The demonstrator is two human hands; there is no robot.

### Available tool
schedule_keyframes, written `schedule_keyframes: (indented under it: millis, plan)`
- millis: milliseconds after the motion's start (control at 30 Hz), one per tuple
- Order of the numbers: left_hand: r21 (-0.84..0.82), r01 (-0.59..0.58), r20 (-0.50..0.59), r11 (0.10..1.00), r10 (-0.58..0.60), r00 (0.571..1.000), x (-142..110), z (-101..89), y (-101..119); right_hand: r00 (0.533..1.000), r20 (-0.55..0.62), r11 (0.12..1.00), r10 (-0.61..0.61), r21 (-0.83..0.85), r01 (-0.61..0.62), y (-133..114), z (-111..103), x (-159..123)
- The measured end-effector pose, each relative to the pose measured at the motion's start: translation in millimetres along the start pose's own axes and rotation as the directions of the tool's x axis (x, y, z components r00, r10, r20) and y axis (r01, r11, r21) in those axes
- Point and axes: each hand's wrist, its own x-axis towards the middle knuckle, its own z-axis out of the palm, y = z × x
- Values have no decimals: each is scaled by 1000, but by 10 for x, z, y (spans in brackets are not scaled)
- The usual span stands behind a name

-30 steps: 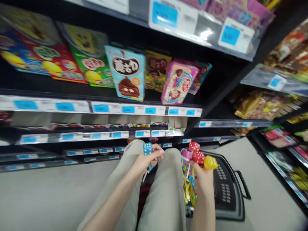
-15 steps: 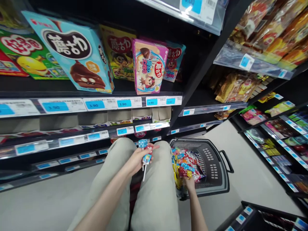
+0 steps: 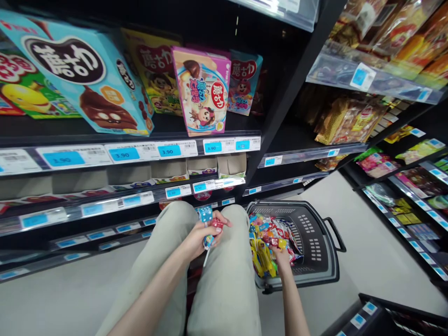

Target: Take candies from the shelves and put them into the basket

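Note:
My left hand [image 3: 196, 241] is closed around a few lollipops above my knees. A blue dice-shaped lollipop [image 3: 205, 213] with white dots sticks up from it, a red dotted one [image 3: 217, 224] sits at the fingers, and a small blue-wrapped one [image 3: 208, 241] shows below with a white stick pointing down. My right hand [image 3: 282, 257] reaches into the dark grey shopping basket [image 3: 329, 254], its fingers closed on red and yellow dice-shaped lollipops [image 3: 281, 243]. Around it lie yellow packets [image 3: 263, 259] and mixed wrapped sweets [image 3: 259, 223]. The right fingertips are partly hidden.
Shelves ahead carry snack boxes, among them a blue box [image 3: 94, 88] and a pink box [image 3: 203, 93]. Open cardboard trays [image 3: 170, 170] line the shelf below. Bagged goods [image 3: 353, 121] fill shelves at right. A black rack [image 3: 378, 317] stands at lower right.
My right hand has shifted slightly within the basket, and the blue lollipop seen in it before no longer shows there. The left hand's lollipops have turned a little. The view has tilted slightly.

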Motion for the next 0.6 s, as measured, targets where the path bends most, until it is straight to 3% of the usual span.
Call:
schedule_keyframes:
  millis: [167,233,300,367,433,500,600]
  plan:
    - [297,-111,71,948,94,993,-37,100,-22,982,181,918,-56,396,-21,-420,-54,-788]
    - [406,-155,112,900,119,987,-70,219,-11,911,397,746,-107,638,-191,-654,-61,-1120]
    - [463,-118,138,878,60,989,-127,369,2,863,459,622,-211,744,-244,-880,-36,-1386]
    - [502,-45,146,864,-33,989,-204,526,6,859,446,556,-252,793,-249,-1053,23,-1562]
    - [586,-16,141,810,-82,987,-282,662,0,893,387,531,-229,819,-218,-1160,97,-1656]
    - [699,-45,116,714,-51,992,-339,752,-14,926,324,533,-192,827,-179,-1224,161,-1700]
    - [782,-93,94,616,31,995,-374,788,-25,930,302,544,-210,826,-146,-1310,209,-1743]
